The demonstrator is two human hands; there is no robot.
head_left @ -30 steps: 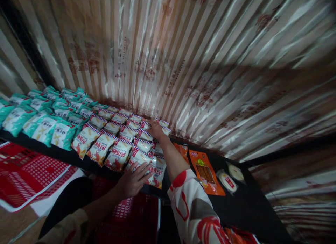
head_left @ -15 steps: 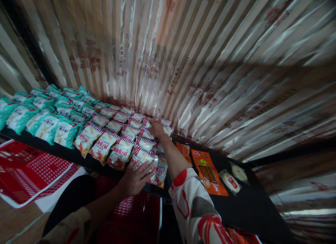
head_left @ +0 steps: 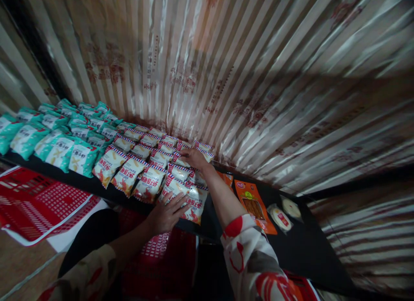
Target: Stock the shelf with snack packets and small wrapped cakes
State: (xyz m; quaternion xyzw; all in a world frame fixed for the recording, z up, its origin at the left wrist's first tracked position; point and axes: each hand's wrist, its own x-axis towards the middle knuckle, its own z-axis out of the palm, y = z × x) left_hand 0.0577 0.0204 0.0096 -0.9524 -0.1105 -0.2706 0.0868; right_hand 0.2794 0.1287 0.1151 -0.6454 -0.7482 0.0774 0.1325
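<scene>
Rows of white snack bags (head_left: 150,183) with red lettering and striped top edges lie on a black shelf (head_left: 310,249). My left hand (head_left: 166,214) rests on the front row with its fingers spread, touching the lower part of a bag (head_left: 174,188). Over the rows reaches my right hand (head_left: 193,158); its bent fingers are closed at the top of a bag in a row further back. The hand itself partly covers that bag and the fingertips.
Teal snack bags (head_left: 82,156) fill the shelf's left part. To the right lie an orange packet (head_left: 254,205) and two round white packages, one (head_left: 280,219) nearer. Red baskets (head_left: 42,206) stand below the front edge. A striped plastic sheet (head_left: 207,68) hangs behind.
My right hand has shifted slightly left and toward me among the back bags. The left hand stays spread on the front row. The view has moved a little.
</scene>
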